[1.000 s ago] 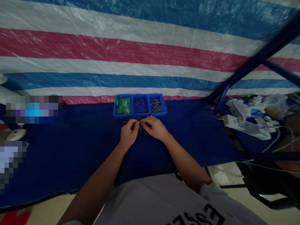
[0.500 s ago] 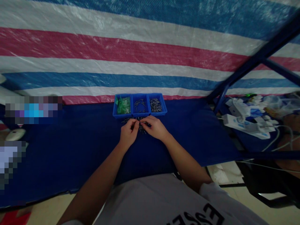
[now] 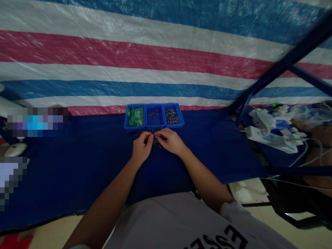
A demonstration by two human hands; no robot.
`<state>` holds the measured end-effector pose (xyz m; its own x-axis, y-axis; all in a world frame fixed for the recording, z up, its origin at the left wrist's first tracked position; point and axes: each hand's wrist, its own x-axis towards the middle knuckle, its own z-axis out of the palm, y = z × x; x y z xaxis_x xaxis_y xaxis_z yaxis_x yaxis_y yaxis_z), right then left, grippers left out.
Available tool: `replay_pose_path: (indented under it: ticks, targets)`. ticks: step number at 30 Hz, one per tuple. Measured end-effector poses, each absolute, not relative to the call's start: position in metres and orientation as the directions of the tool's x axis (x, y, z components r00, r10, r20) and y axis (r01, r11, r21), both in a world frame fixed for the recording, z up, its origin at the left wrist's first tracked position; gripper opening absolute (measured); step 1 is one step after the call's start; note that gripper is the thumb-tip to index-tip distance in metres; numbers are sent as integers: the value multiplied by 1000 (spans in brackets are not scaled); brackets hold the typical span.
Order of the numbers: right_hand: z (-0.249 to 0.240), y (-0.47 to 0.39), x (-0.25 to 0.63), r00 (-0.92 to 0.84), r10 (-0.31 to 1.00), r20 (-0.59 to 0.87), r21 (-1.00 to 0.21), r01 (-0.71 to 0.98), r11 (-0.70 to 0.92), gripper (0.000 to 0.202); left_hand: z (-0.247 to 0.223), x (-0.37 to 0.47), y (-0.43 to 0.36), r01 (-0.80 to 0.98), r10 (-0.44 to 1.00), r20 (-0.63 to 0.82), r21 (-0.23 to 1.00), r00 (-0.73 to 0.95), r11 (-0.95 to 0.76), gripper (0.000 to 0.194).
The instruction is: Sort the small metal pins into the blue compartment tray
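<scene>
My left hand (image 3: 141, 144) and my right hand (image 3: 171, 141) meet fingertip to fingertip over a loose pile of thin dark screws (image 3: 157, 144) on the blue table. A slim screw (image 3: 158, 135) shows between the thumb and finger of my right hand. My left hand is closed in a pinch; what its tips hold is too small to make out. Just beyond stand three joined blue bins. Green plastic packets (image 3: 136, 117) fill the left bin, a few screws (image 3: 155, 113) lie in the middle bin, and many short metal pieces (image 3: 172, 117) are in the right one.
A striped plastic sheet (image 3: 155, 58) hangs behind the blue table (image 3: 98, 148). On the right, a blue metal frame (image 3: 275, 69) rises beside white power strips (image 3: 271, 139) and cables. A white mouse-like object (image 3: 15, 149) and blurred-out items lie at the left.
Both hands keep the same pinched pose over the pile, with barely any finger movement. The view has shifted very slightly.
</scene>
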<state>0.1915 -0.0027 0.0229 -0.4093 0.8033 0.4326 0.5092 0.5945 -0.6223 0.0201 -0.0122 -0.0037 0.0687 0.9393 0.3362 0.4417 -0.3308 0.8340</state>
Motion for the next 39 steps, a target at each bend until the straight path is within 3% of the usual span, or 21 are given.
replay_pose_path:
  ticks: [20, 26, 29, 34, 39]
  targets:
    - [19, -2, 191, -396, 808, 437, -632, 504, 589, 16, -5, 19, -13, 415, 943, 319, 849, 90, -327, 20]
    - [21, -1, 191, -274, 815, 511, -618, 542, 570, 15, -5, 19, -14, 371, 937, 334, 861, 105, -348, 20]
    - [21, 0, 191, -185, 853, 488, -689, 519, 507, 13, -5, 20, -14, 373, 942, 326, 867, 76, -330, 20]
    - [18, 2, 189, -134, 939, 316, -885, 315, 343, 14, -4, 21, -13, 409, 943, 327, 854, 61, -322, 19]
    - [13, 3, 186, -144, 970, 196, -965, 145, 217, 19, -5, 21, -13, 401, 944, 328, 861, 36, -314, 21]
